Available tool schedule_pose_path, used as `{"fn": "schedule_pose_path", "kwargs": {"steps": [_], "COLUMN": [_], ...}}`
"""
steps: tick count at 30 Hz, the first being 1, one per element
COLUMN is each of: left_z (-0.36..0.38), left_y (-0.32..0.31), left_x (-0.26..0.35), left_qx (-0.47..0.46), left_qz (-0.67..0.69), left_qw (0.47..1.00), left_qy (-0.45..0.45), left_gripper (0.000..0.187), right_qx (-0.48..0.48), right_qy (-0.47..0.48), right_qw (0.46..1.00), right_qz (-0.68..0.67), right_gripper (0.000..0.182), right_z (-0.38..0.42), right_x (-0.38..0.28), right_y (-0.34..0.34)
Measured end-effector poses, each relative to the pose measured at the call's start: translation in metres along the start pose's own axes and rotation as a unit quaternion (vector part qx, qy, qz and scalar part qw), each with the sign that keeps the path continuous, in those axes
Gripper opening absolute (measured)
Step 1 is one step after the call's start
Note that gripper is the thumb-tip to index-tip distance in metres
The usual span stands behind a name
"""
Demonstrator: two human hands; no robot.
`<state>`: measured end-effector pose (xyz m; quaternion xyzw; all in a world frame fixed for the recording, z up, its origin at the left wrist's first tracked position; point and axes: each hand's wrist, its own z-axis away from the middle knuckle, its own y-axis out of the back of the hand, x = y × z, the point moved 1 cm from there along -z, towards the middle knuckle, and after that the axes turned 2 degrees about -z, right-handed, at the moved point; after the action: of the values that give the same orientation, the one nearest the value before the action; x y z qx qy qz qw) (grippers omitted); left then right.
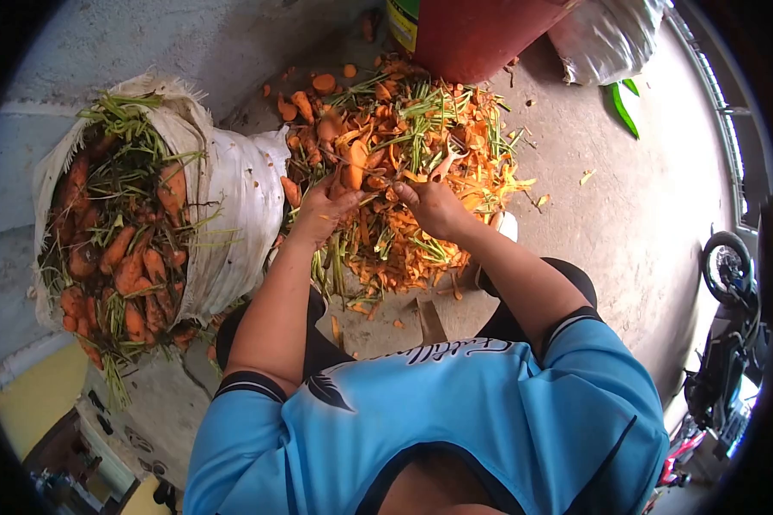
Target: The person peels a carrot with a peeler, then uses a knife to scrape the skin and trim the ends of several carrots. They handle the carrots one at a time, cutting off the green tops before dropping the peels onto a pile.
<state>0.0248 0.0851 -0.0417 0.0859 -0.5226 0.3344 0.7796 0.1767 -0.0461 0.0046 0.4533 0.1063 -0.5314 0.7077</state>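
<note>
My left hand (325, 211) is closed around the lower end of a peeled orange carrot (355, 165), which points up and away from me. To its right, my right hand (432, 206) is closed on a peeler (447, 161), whose forked end shows above the fingers. Both hands are over a pile of orange peelings (408, 249) mixed with green stalks. Several carrots and cut ends lie at the pile's left and far side.
An open white sack (240, 184) full of carrots with green tops stands at the left. Beyond the pile are a red bucket (481, 39) and another white sack (605, 39). A green leaf (623, 112) lies on the floor; a motorcycle (726, 343) is at far right.
</note>
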Motion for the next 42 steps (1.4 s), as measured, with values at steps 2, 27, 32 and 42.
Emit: {"fn": "schedule_pose_path", "kwargs": {"steps": [2,27,32,42], "left_z": [-0.006,0.004,-0.010,-0.002], "left_y": [0.003,-0.021,-0.007,-0.050], "left_x": [-0.012,0.013,-0.010,-0.035], "left_qx": [0.013,-0.016,0.023,0.029], "left_qz": [-0.023,-0.075,-0.048,-0.233], "left_qw": [0.999,0.989,0.992,0.960], "left_qy": [-0.020,-0.126,-0.116,-0.153], "left_gripper": [0.043,0.046,0.037,0.036], "right_qx": [-0.005,0.030,-0.016,-0.038], "right_qy": [-0.001,0.014,0.023,0.021], "right_qw": [0.999,0.996,0.999,0.984], "right_qz": [0.042,-0.086,0.023,0.173], "right_gripper": [0.055,0.061,0.055,0.047], "right_z": [0.002,-0.004,0.004,-0.037], "right_x": [0.002,0.004,-0.004,0.056], "right_y": [-0.001,0.008,0.001,-0.026]}}
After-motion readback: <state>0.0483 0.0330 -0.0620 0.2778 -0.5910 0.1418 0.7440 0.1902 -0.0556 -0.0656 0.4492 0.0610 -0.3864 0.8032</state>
